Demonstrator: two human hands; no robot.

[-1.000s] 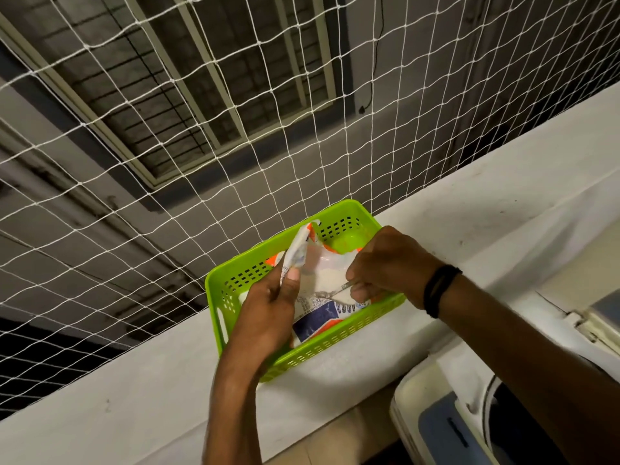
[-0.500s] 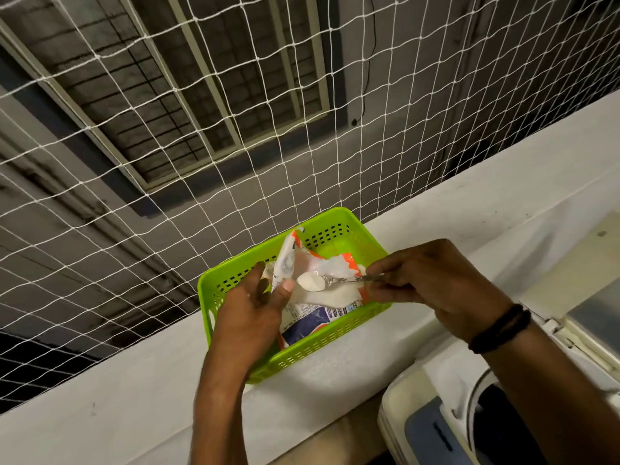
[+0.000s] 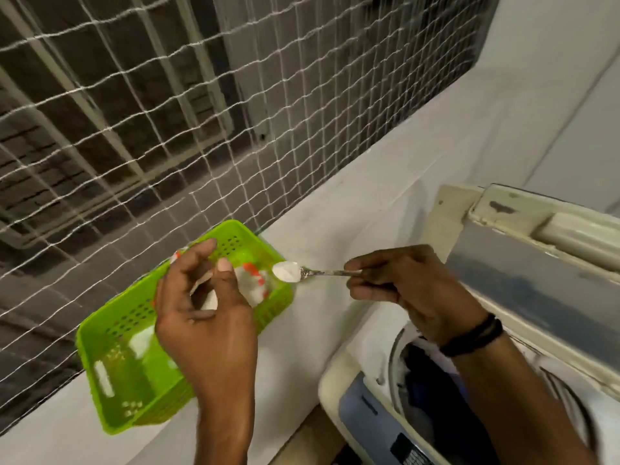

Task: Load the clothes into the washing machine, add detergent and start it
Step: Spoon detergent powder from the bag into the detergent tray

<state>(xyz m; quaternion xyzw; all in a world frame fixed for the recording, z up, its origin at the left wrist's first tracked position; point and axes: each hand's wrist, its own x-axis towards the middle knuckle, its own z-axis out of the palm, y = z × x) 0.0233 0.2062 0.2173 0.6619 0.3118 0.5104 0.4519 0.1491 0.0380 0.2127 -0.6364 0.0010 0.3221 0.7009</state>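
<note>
A green plastic basket (image 3: 110, 357) sits on the white ledge and holds a white and orange detergent packet (image 3: 253, 283). My left hand (image 3: 206, 317) hovers over the basket with fingers spread, clear of the packet. My right hand (image 3: 406, 290) grips the handle of a metal spoon (image 3: 302, 271) heaped with white powder, held level just past the basket's right edge. The top-loading washing machine (image 3: 355, 391) stands at lower right with its lid (image 3: 536, 283) raised. Dark clothes (image 3: 422, 380) show inside the drum.
A white rope net (image 3: 201, 129) spans the opening behind the ledge (image 3: 385, 169), with a grilled window beyond. A white wall (image 3: 570, 78) rises at the right behind the machine's lid. The machine's control panel (image 3: 379, 427) is at the bottom edge.
My right hand has lifted the powder-filled spoon out of the packet and carried it right, towards the machine. My left hand has let go of the packet. The view has swung right.
</note>
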